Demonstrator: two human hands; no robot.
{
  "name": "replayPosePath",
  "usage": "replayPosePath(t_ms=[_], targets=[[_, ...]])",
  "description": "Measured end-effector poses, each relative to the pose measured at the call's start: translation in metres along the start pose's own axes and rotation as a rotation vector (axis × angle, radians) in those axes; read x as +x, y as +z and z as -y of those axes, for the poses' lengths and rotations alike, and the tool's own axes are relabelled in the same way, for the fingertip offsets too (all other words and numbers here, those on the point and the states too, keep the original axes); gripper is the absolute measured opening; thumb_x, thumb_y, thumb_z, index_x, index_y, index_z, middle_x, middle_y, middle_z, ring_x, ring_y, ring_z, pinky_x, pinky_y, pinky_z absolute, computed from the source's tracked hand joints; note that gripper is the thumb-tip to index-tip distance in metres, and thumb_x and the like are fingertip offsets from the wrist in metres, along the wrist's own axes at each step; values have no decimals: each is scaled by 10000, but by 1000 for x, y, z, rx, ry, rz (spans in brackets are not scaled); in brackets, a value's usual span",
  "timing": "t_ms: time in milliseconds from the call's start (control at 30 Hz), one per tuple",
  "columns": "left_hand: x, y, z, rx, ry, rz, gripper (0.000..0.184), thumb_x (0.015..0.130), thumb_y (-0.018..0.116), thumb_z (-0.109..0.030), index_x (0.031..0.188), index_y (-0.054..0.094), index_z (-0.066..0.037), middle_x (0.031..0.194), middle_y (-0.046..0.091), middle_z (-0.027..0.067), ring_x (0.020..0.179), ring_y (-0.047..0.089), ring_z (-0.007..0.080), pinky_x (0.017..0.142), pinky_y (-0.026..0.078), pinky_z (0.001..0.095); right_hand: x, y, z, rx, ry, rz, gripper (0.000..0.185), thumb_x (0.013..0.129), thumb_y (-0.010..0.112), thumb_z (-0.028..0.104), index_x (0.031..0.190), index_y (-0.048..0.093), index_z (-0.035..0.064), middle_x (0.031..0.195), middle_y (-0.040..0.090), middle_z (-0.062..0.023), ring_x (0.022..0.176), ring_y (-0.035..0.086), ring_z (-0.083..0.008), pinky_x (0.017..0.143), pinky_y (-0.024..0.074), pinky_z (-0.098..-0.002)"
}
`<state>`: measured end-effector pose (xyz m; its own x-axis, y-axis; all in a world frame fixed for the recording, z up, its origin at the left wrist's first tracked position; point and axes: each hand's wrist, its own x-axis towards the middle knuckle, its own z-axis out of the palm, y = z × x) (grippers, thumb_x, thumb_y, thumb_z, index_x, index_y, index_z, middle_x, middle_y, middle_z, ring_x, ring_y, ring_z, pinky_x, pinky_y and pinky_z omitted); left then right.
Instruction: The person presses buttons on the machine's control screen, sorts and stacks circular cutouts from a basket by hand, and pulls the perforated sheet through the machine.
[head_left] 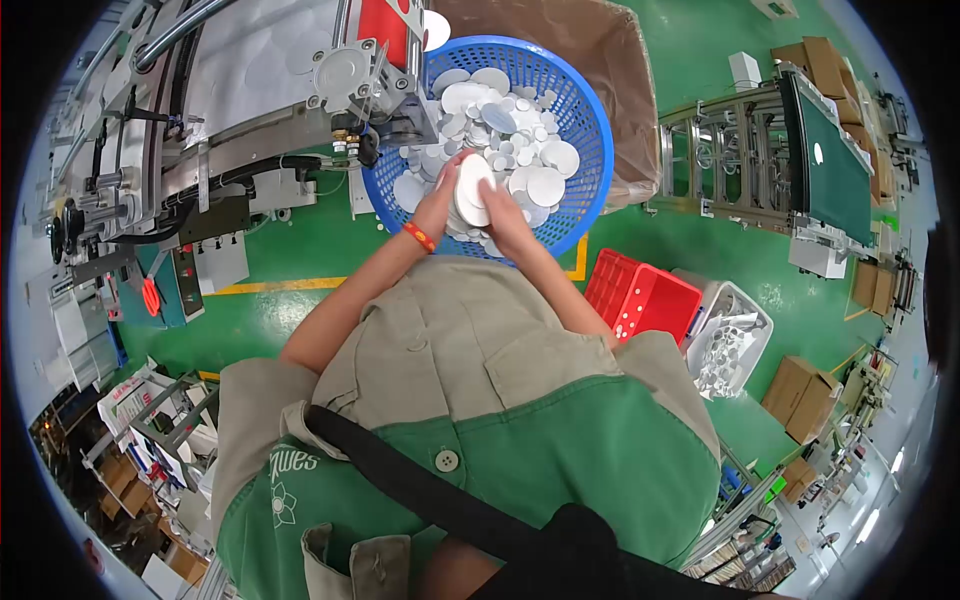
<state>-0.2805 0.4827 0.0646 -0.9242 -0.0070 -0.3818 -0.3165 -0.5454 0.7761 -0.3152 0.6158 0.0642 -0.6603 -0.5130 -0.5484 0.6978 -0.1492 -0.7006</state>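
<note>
Both of my hands meet over a round blue basket (597, 180) that holds many white discs (545, 186) of different sizes. Between them is a stack of large white round discs (472, 190), tilted, with its flat face towards me. My left hand (436, 208) grips the stack's left edge, with a red and yellow band on that wrist. On the right edge, my right hand (508, 220) holds the same stack, its thumb lying against the face. The fingers behind the stack are hidden.
A metal machine (360, 85) reaches over the basket's left side. Behind the basket is a large lined brown box (615, 90). To the lower right are a red crate (665, 300) and a grey bin (762, 340) with white scraps. A conveyor (740, 150) stands farther right.
</note>
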Motion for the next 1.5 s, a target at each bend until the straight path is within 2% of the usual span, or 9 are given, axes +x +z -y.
replayPosePath(t_ms=[133,300,400,467,533,700,900,1200,1500], targets=[[14,-22,-3,355,264,-122,717,923,62,-615,1426,293,-159,1455,318,126,1378,182,266,1115,79,392,-45,13,74,-427,-438,-43,328,884,621,184,1152,530,17,1025,600,-70,868,581,-117,765,510,-286],[-8,-38,-18,126,-171,-62,698,877,291,-682,1390,370,-215,1392,415,62,1269,365,270,1038,254,414,-76,-11,232,-216,-1295,-570,287,952,457,152,1171,464,-34,1102,559,-147,964,592,-232,812,524,-356],[-12,-53,-4,475,-175,-124,438,889,536,-399,1274,500,-193,1234,521,-16,1100,478,159,901,372,333,-20,-95,258,-30,-859,-340,356,949,462,271,1140,472,-29,1099,564,-162,956,595,-245,807,491,-347],[-12,-62,-2,484,-193,-160,427,889,539,-382,1270,504,-193,1217,527,-24,1097,477,147,898,374,335,28,-145,219,-569,-603,-737,437,906,518,328,1157,483,-28,1086,593,-144,967,594,-252,822,472,-326],[-11,-73,5,453,-175,-230,383,891,548,-330,1251,521,-199,1178,542,-51,1090,475,111,886,377,332,44,-161,171,-1272,-793,-558,376,860,565,280,1152,594,45,1054,635,-186,963,625,-262,836,475,-336],[20,-92,42,827,-206,-231,557,790,621,-265,1265,471,-17,1224,549,184,1116,544,264,941,419,327,69,-148,48,-1411,-377,-258,341,726,606,142,1046,619,25,999,640,-199,915,618,-354,814,492,-403],[41,-68,59,1546,-368,-261,702,673,700,-318,1215,406,18,1121,552,258,1064,554,355,911,458,414,46,-118,-1,-1610,84,-336,743,546,823,416,1045,510,-36,1001,617,-244,939,609,-374,805,488,-433],[45,-106,89,1148,-201,-110,552,690,716,-201,1148,454,-42,918,618,129,866,618,269,791,490,354,34,-114,-15,-899,-256,-174,495,625,786,205,1036,577,27,904,660,-108,817,637,-201,736,493,-305],[25,-30,40,781,1,-303,956,728,709,-508,1387,218,-20,1407,291,238,1270,344,377,1005,344,431,-11,-59,56,-778,-702,-477,517,739,719,60,1208,501,60,841,639,-84,743,613,-166,685,493,-286]])
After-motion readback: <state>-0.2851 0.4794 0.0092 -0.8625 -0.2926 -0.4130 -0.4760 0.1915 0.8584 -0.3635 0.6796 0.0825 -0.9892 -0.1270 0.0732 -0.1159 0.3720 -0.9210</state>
